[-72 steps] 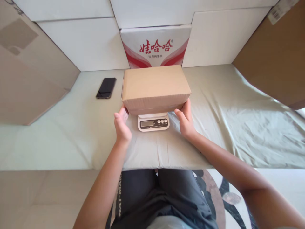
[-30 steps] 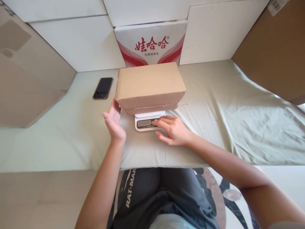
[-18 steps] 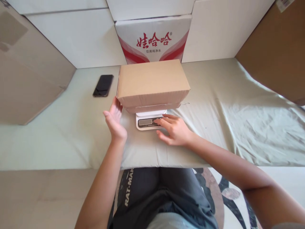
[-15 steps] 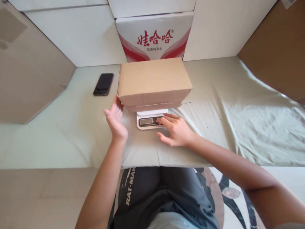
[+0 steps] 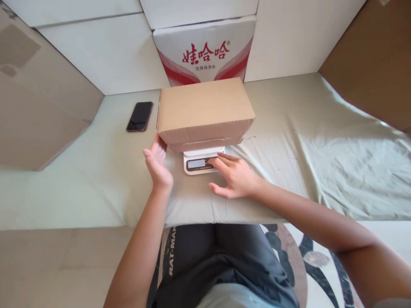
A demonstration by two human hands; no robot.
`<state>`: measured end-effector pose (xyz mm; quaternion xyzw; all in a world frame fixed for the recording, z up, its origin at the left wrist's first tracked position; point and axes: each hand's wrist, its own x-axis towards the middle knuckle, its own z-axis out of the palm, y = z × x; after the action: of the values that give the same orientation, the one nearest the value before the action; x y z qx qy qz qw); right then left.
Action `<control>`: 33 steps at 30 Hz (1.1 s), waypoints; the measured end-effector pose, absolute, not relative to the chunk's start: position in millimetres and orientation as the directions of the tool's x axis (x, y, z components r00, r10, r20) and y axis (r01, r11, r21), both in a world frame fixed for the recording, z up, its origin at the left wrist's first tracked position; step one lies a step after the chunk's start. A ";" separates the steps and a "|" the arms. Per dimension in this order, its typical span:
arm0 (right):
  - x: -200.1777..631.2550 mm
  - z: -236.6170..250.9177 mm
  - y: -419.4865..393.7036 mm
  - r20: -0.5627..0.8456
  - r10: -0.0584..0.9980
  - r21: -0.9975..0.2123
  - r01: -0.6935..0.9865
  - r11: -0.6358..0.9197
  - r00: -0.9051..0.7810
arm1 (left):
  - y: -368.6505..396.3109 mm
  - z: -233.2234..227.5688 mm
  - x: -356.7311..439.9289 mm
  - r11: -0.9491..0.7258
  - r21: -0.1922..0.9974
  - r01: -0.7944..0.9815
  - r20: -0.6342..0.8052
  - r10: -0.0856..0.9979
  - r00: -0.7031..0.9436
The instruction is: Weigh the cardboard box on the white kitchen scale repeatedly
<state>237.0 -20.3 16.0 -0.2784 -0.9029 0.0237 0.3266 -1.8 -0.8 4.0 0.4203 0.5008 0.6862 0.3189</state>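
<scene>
Cardboard box (image 5: 205,112), closed, sits centre frame on top of a small white kitchen scale (image 5: 201,160). The box overhangs the scale on every side, so only the front strip with the display shows below its near edge.

Left hand (image 5: 157,164), just left of centre: open, fingers together and upright, fingertips at the box's lower left corner, touching or just shy of it. Reads as steadying an overhanging load. It clasps nothing.

Right hand (image 5: 234,176), just right of centre: fingers spread and flat, palm down, fingertips laid on the right end of the scale's front panel, where the buttons would be; the buttons themselves are covered. Holds nothing.

Pale green sheet (image 5: 305,141) under everything. Black phone (image 5: 139,116) lies face up, upper left, well apart from the box. Red-and-white printed carton (image 5: 205,51) stands behind the box, top centre.
</scene>
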 end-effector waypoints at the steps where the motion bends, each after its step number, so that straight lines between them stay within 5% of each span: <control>1: 238.2 13.8 -18.4 0.657 0.466 -0.224 0.436 0.871 -0.593 | 0.3 2.9 -2.8 -0.298 0.955 -0.012 0.262 0.857 -0.444; 4: 243.9 10.9 -13.1 0.811 0.358 -0.224 0.318 0.921 -0.463 | 3.2 0.7 -5.1 -0.307 0.952 -0.007 0.273 0.856 -0.439; 8: 255.1 17.3 -9.2 0.904 0.363 -0.251 0.407 0.878 -0.226 | 3.5 0.0 -6.2 -0.314 0.949 -0.007 0.282 0.863 -0.420; 11: 261.5 21.0 -3.5 0.880 0.465 -0.457 0.446 0.769 0.101 | 3.8 -2.1 -6.8 -0.331 0.944 -0.006 0.301 0.866 -0.401; 15: 262.2 9.0 12.9 0.599 0.717 -0.799 0.209 0.564 0.356 | 6.5 -7.7 -8.2 -0.365 0.931 0.012 0.339 0.851 -0.400; 20: 257.1 -15.4 31.4 0.312 0.894 -0.927 -0.104 0.361 0.321 | 7.9 -11.5 -9.3 -0.362 0.931 0.036 0.348 0.857 -0.381; 33: 261.3 -23.8 43.7 0.313 0.922 -0.905 -0.222 0.362 0.226 | 11.0 -9.9 -6.9 -0.369 0.929 0.018 0.350 0.865 -0.359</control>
<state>261.3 43.7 -23.8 -0.3799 -0.4608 0.4179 0.6846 -6.9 11.0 -9.9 0.4722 0.4672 0.6793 0.3119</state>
